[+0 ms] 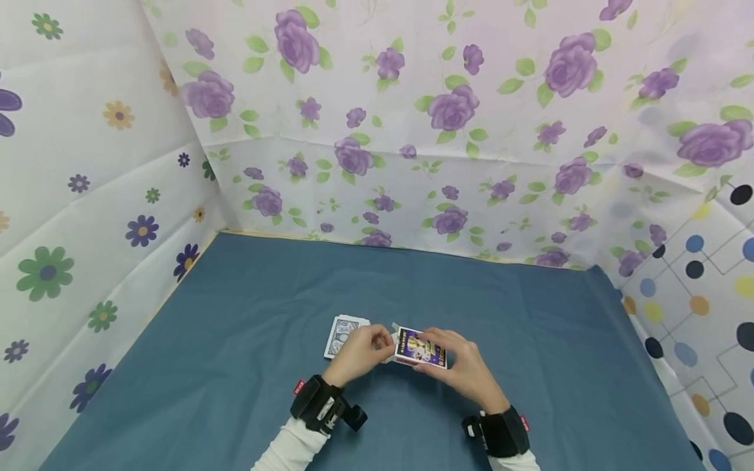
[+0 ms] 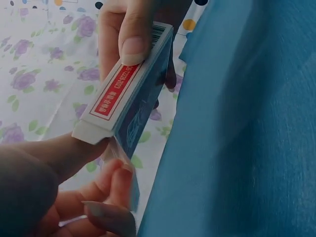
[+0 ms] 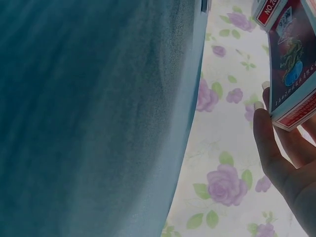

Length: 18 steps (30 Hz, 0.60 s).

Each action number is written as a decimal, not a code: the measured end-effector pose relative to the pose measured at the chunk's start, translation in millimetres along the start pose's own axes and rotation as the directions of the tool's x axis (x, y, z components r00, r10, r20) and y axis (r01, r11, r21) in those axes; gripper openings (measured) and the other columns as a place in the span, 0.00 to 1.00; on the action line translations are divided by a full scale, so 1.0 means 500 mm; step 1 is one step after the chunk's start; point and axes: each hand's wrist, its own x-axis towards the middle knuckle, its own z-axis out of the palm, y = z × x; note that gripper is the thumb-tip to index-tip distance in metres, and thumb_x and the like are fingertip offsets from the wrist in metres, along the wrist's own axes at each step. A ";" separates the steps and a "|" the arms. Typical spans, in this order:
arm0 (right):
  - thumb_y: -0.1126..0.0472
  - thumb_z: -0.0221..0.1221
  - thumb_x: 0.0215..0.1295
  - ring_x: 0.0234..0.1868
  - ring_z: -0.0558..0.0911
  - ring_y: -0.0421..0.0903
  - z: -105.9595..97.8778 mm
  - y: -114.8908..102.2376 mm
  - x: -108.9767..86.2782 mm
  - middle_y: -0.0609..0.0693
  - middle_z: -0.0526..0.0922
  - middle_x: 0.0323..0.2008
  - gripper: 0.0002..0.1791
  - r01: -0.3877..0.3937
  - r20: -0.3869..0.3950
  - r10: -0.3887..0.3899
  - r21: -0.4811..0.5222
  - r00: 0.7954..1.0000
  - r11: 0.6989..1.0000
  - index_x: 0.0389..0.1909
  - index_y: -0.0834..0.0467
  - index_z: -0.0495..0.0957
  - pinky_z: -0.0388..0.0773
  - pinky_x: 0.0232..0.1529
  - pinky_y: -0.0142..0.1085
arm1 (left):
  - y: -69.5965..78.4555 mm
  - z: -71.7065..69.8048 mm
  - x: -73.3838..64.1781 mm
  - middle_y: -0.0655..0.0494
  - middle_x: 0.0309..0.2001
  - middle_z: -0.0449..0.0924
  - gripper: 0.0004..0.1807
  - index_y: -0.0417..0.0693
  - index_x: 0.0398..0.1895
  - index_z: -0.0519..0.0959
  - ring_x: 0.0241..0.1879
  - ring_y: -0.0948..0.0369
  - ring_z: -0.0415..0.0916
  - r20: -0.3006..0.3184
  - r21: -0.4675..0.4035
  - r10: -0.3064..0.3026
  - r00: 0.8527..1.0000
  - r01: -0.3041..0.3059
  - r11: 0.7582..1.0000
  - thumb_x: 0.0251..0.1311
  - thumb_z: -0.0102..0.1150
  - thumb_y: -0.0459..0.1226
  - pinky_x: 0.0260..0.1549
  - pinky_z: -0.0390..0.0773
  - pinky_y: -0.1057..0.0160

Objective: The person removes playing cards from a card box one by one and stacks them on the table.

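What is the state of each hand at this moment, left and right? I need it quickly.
Left hand: closed, fingers curled at the box's end flap, seemingly pinching it.
Right hand: closed, holding the card box between thumb and fingers.

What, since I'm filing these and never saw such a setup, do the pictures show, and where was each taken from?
There is no robot: a person's bare left hand and right hand are at work. Each wrist wears a black strap with a camera. The wide picture comes from a camera on the head, looking forward and down; the close ones come from the left and right wrists. On the blue cloth lie cards, patterned backs up, partly behind the left hand. The right hand grips a card box; the left hand pinches at the flaps on its end.
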 end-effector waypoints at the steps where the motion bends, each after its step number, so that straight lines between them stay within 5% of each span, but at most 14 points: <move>1: 0.44 0.71 0.50 0.58 0.79 0.49 0.000 0.000 -0.001 0.46 0.82 0.55 0.29 0.002 -0.002 -0.002 0.002 1.000 1.000 0.55 0.45 0.80 0.77 0.52 0.49 | -0.001 0.001 0.000 0.56 0.23 0.76 0.05 0.44 0.30 0.78 0.19 0.67 0.68 0.017 0.003 -0.003 1.000 0.003 1.000 0.64 0.58 0.35 0.19 0.67 0.69; 6: 0.45 0.71 0.50 0.58 0.79 0.49 0.001 0.001 -0.002 0.46 0.82 0.55 0.29 0.013 0.000 -0.013 0.008 1.000 1.000 0.55 0.45 0.80 0.76 0.53 0.49 | -0.005 -0.001 0.004 0.59 0.19 0.73 0.08 0.44 0.26 0.79 0.17 0.67 0.64 0.110 -0.004 -0.027 0.994 0.027 1.000 0.63 0.55 0.32 0.18 0.63 0.70; 18: 0.42 0.69 0.51 0.58 0.79 0.46 0.000 0.006 -0.001 0.43 0.81 0.55 0.28 0.006 0.013 -0.006 -0.009 1.000 1.000 0.55 0.45 0.80 0.77 0.53 0.48 | -0.017 0.001 0.007 0.59 0.19 0.69 0.12 0.39 0.25 0.75 0.18 0.65 0.61 0.190 -0.247 -0.087 0.978 0.133 0.960 0.67 0.53 0.34 0.20 0.61 0.68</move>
